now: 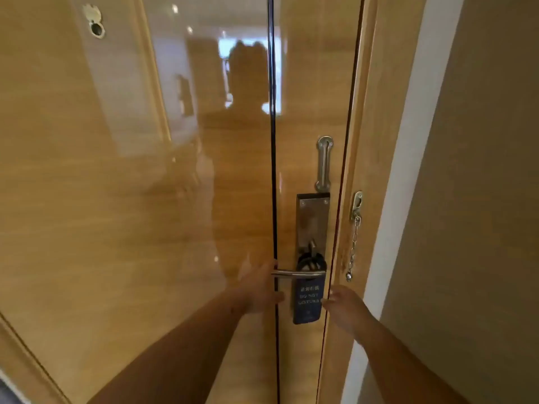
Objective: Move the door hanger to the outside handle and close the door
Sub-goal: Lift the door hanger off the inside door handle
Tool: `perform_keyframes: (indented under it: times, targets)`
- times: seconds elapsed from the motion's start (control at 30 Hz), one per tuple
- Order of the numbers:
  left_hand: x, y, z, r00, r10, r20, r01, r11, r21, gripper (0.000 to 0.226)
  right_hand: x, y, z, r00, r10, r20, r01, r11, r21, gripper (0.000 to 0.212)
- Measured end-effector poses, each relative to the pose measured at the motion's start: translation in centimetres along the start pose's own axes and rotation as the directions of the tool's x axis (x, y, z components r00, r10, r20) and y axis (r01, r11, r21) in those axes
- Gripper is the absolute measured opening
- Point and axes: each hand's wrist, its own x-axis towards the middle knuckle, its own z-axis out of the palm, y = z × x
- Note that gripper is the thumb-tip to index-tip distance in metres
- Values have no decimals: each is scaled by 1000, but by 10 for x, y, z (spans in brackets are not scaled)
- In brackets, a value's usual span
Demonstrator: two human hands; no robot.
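A glossy wooden door fills the view and stands shut in its frame. A blue door hanger with white lettering hangs from the steel lever handle on this inside face. My left hand is spread flat against the door just left of the lever, fingers apart, holding nothing. My right hand is at the hanger's right edge, its fingertips touching or almost touching the card. I cannot tell if it grips the card. The outside handle is hidden.
A steel lock plate runs up from the lever, with a slide guard above it. A security chain hangs from the door frame at the right. A peephole sits at the upper left. A grey wall stands at right.
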Motion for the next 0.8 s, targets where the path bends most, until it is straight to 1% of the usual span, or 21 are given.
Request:
perform_keyframes:
  times: [0.07, 0.17, 0.23, 0.3, 0.37, 0.43, 0.53, 0.63, 0.7, 0.77, 0.8]
  targets:
    - [25, 1, 10, 999, 22, -31, -23, 999, -34, 71, 30, 4, -4, 1000, 22, -1, -22, 996, 92, 49]
    - [51, -8, 27, 997, -12, -80, 15, 999, 40, 63, 62, 13, -1, 994, 96, 57, -104, 979, 178, 58]
    - [61, -18, 38, 993, -44, -113, 52, 996, 68, 59, 75, 22, 4, 987, 132, 95, -150, 965, 216, 63]
    - [68, -27, 45, 989, -55, -139, 64, 996, 60, 55, 85, 29, 6, 986, 125, 106, -146, 966, 216, 65]
    - [74, -34, 48, 986, -56, -157, 63, 997, 38, 48, 94, 33, 8, 988, 100, 115, -124, 967, 224, 56]
    - [77, -38, 48, 984, -48, -170, 49, 999, 0, 41, 99, 36, 9, 992, 59, 115, -82, 976, 201, 43]
    - [78, -41, 48, 984, -13, -180, 2, 998, -65, 30, 103, 38, 11, 994, 5, 106, -22, 987, 160, 29]
    - [78, -45, 47, 985, 8, -170, -23, 996, -92, 33, 103, 38, 11, 996, -47, 77, 35, 988, 151, 20]
    - [80, -46, 43, 985, -9, -174, -15, 991, -136, 34, 101, 36, 6, 994, -89, 65, 81, 991, 108, 16]
    - [81, -47, 37, 978, -48, -205, 2, 976, -217, 26, 97, 37, 0, 989, -124, 84, 118, 990, 72, 17]
    - [81, -48, 34, 970, -69, -232, 9, 968, -249, 19, 94, 38, -4, 987, -139, 85, 137, 990, 36, 14]
